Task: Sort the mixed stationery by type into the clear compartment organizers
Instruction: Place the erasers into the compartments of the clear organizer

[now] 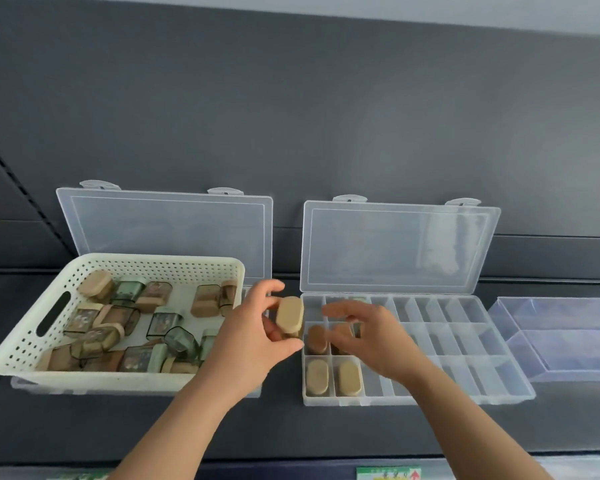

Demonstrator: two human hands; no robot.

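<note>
Left hand pinches a beige case; right hand (fingers apart) seemingly empty.

- Green label on the front edge of the shelf: small print there, too blurred to read.
- Red arrow at its right end, and nothing else is legible.

One wide-angle camera rides on the person's head, facing forward and tilted down onto a dark shelf. It sits near: the open clear compartment organizer lies just right of centre, the cream perforated basket left of it, the dark back panel behind it.
</note>
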